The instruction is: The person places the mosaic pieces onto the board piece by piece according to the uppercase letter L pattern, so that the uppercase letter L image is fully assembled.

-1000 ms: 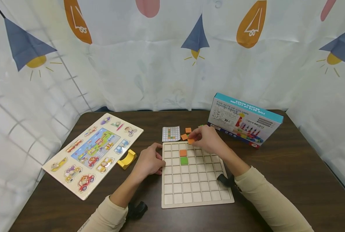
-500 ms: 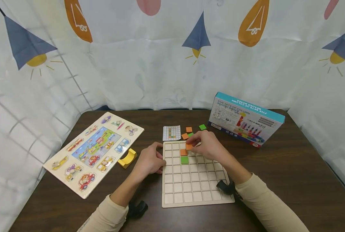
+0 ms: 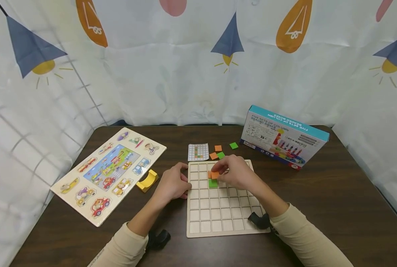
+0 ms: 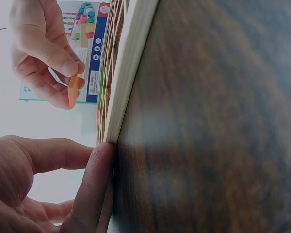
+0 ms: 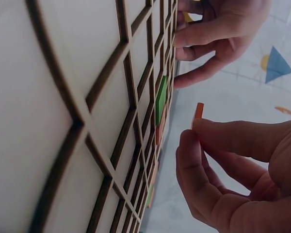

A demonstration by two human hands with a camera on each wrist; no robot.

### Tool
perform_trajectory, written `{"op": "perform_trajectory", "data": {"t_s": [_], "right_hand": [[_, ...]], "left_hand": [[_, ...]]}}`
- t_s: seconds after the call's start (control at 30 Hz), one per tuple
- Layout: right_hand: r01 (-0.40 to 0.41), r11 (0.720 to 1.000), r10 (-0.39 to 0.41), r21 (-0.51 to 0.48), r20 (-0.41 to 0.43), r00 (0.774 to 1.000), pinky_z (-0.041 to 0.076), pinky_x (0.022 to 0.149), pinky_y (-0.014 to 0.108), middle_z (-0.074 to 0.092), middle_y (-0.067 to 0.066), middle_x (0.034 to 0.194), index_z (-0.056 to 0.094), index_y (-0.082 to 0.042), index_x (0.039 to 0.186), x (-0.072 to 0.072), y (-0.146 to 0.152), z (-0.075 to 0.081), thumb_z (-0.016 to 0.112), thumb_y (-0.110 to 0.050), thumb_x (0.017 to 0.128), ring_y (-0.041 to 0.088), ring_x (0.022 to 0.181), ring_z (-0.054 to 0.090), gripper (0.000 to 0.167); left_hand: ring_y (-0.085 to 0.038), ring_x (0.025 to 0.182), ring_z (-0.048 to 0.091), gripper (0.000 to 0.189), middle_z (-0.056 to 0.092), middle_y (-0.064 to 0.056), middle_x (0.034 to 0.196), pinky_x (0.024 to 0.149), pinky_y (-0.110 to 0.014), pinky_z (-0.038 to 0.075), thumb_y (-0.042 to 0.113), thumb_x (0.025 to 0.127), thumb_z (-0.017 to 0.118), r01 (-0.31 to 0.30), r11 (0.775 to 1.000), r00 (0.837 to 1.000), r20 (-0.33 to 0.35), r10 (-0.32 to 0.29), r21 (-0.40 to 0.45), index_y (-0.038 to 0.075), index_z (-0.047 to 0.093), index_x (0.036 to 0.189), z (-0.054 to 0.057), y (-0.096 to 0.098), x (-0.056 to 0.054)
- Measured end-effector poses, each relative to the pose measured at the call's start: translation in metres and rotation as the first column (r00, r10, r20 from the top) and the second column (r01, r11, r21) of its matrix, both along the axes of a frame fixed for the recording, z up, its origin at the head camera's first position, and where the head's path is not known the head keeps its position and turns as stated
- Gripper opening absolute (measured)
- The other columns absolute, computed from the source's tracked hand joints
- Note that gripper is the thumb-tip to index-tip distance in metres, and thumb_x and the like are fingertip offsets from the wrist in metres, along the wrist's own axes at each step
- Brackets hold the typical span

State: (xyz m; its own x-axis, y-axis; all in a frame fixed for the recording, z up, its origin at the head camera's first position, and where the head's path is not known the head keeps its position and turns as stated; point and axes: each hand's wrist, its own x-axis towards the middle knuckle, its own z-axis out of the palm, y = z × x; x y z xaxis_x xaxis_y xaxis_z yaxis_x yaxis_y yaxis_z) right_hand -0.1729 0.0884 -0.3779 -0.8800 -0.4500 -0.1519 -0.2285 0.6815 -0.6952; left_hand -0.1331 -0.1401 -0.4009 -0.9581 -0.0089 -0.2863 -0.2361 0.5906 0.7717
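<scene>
My right hand (image 3: 237, 173) pinches a square orange tile (image 5: 198, 110) between thumb and fingertips, above a wooden grid board (image 3: 225, 215). In the right wrist view the tile stands on edge, apart from the board. A green tile (image 3: 213, 183) lies in a cell of the grid. Just behind it, another orange tile (image 3: 209, 174) is partly covered by the held one. Along the board's left edge rests my left hand (image 3: 173, 184), its thumb and fingertips touching the rim and spread apart. The left wrist view shows those fingertips (image 4: 102, 151) against the board's side.
Behind the board lie a grid pattern card (image 3: 198, 152) and loose orange (image 3: 218, 148) and green tiles (image 3: 234, 145). A picture puzzle board (image 3: 108, 178) is at the left, beside a yellow curved block (image 3: 147, 181). A printed box (image 3: 281, 139) stands at the back right.
My right hand has carried the orange tile from the loose tiles behind the board toward me, over the placed tiles. The left hand stays at the board's edge.
</scene>
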Motion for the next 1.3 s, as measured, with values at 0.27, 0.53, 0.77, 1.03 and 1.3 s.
{"op": "perform_trajectory", "data": {"t_s": [0.27, 0.53, 0.77, 1.03, 1.3], "right_hand": [[-0.039, 0.999, 0.038, 0.013, 0.06, 0.997, 0.056, 0.077, 0.027, 0.073, -0.003, 0.094, 0.08, -0.012, 0.101, 0.006, -0.005, -0.003, 0.082, 0.001, 0.083, 0.013, 0.085, 0.062, 0.023], [-0.127, 0.992, 0.126, 0.004, 0.072, 0.989, 0.055, 0.072, 0.026, 0.07, 0.001, 0.085, 0.078, -0.009, 0.095, 0.014, -0.006, -0.001, 0.084, 0.004, 0.077, 0.013, 0.079, 0.06, 0.023], [-0.162, 0.986, 0.158, 0.042, 0.082, 0.984, 0.052, 0.069, 0.025, 0.067, 0.001, 0.081, 0.077, -0.01, 0.091, 0.015, -0.009, -0.002, 0.086, 0.003, 0.076, 0.014, 0.077, 0.058, 0.022], [-0.177, 0.981, 0.173, 0.074, 0.054, 0.983, 0.051, 0.066, 0.024, 0.067, 0.001, 0.079, 0.075, -0.01, 0.088, 0.017, -0.01, -0.003, 0.088, 0.001, 0.076, 0.013, 0.074, 0.057, 0.021], [-0.181, 0.979, 0.179, 0.089, 0.03, 0.983, 0.05, 0.066, 0.024, 0.065, -0.001, 0.077, 0.075, -0.011, 0.087, 0.018, -0.012, -0.005, 0.089, -0.001, 0.075, 0.012, 0.074, 0.057, 0.021]], "left_hand": [[-0.017, 0.054, 0.067, 0.064, 0.064, -0.013, 0.092, 0.048, -0.031, 0.062, -0.002, 0.081, 0.073, 0.003, 1.0, 1.0, -0.008, -0.003, -0.006, 0.002, 0.054, 0.142, -0.001, -0.001, 0.0], [-0.017, 0.053, 0.067, 0.063, 0.065, -0.013, 0.092, 0.047, -0.031, 0.062, -0.003, 0.081, 0.071, 0.016, 1.0, 1.0, -0.018, -0.016, 0.006, 0.001, 0.054, 0.142, -0.002, -0.001, -0.001], [-0.017, 0.053, 0.067, 0.062, 0.064, -0.013, 0.091, 0.047, -0.031, 0.061, -0.003, 0.082, 0.072, 0.016, 1.0, 1.0, -0.013, -0.016, -0.005, 0.001, 0.055, 0.141, -0.001, 0.0, -0.001], [-0.016, 0.053, 0.067, 0.063, 0.065, -0.013, 0.092, 0.047, -0.03, 0.061, -0.002, 0.082, 0.073, 0.018, 1.0, 1.0, -0.009, -0.018, -0.022, 0.001, 0.054, 0.142, 0.0, 0.0, -0.001], [-0.016, 0.053, 0.067, 0.062, 0.065, -0.013, 0.09, 0.047, -0.03, 0.061, -0.003, 0.081, 0.071, 0.02, 1.0, 1.0, -0.021, -0.02, -0.008, 0.001, 0.055, 0.141, -0.001, -0.001, 0.0]]}}
